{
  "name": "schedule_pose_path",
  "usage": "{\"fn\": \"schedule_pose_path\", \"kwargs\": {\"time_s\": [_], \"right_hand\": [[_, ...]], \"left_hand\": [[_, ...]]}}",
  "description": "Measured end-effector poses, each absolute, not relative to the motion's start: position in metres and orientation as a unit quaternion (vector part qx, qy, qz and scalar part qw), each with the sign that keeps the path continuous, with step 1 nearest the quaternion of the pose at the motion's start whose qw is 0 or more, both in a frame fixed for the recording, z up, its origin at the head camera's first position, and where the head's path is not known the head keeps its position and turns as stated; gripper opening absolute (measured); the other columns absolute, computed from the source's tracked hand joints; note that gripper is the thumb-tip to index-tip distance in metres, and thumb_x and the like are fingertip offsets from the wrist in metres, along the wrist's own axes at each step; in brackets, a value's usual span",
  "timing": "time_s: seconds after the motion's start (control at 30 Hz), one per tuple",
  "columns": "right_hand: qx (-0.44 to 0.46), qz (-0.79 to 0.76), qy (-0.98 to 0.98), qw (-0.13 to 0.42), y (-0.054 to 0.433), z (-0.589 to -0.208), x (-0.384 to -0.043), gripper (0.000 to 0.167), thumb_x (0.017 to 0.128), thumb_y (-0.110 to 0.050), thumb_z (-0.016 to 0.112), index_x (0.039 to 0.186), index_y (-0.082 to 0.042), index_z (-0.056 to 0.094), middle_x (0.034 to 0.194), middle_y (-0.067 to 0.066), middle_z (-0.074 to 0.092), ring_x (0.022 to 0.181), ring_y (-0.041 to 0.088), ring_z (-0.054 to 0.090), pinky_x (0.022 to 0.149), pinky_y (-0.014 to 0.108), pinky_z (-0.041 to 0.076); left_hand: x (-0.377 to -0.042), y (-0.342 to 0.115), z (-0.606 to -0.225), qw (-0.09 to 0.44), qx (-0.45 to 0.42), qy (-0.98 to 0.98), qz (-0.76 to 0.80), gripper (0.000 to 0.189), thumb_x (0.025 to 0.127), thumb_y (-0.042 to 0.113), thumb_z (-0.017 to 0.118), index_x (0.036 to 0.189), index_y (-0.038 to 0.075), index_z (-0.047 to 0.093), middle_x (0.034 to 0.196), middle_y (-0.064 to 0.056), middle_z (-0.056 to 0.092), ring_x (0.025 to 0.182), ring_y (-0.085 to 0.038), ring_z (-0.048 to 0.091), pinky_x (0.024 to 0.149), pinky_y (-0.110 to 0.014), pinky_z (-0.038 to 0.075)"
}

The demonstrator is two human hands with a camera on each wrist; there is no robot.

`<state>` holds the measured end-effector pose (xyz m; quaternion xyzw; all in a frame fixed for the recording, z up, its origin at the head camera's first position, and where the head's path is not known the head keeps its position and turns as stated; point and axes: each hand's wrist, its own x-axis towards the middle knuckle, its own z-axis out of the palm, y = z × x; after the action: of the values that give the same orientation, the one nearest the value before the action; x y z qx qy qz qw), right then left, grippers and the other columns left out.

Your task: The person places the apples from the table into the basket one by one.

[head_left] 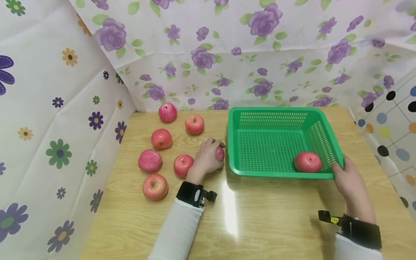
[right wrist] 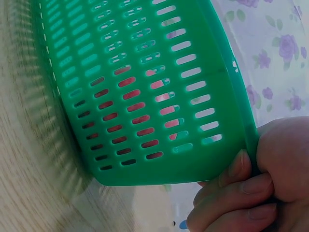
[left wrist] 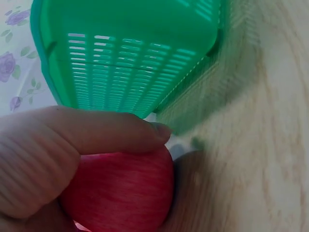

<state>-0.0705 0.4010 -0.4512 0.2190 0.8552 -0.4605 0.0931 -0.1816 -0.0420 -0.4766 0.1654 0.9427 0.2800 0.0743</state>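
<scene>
My left hand [head_left: 208,156] hugs an apple [left wrist: 126,189] | my right hand [head_left: 352,185] grips the green basket [head_left: 276,174] corner | squeeze softly, hold the basket steady

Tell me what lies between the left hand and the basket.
In the head view, the apple the left hand grips, then a narrow strip of table.

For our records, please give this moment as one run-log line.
left hand: grips apple beside basket; right hand: holds basket corner; basket: one apple; table: six loose apples
</scene>
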Motion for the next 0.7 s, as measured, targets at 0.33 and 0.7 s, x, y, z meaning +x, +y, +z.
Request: {"fn": "schedule_pose_path", "kwargs": {"time_s": [0.33,0.7], "right_hand": [[0.217,-0.454,0.859,0.097,0.4021,-0.4491,-0.0714,0.075,0.114,-0.045,0.024,0.17,-0.005,-0.006,0.17,0.037,0.012,0.152,0.063,0.012,0.113,0.083,0.016],[0.219,-0.447,0.862,0.095,0.4029,-0.4515,-0.0711,0.075,0.114,-0.045,0.024,0.17,-0.004,-0.005,0.169,0.038,0.014,0.152,0.063,0.014,0.114,0.082,0.016]], "left_hand": [[-0.1838,-0.0448,-0.4761,0.076,0.159,0.945,0.275,0.07,0.071,0.011,0.096,0.133,0.019,0.065,0.135,-0.009,0.056,0.124,-0.033,0.054,0.095,-0.052,0.054],[-0.1827,-0.0452,-0.4778,0.064,0.145,0.941,0.299,0.068,0.072,0.012,0.094,0.134,0.017,0.065,0.134,-0.009,0.057,0.124,-0.032,0.053,0.097,-0.05,0.053]]}}
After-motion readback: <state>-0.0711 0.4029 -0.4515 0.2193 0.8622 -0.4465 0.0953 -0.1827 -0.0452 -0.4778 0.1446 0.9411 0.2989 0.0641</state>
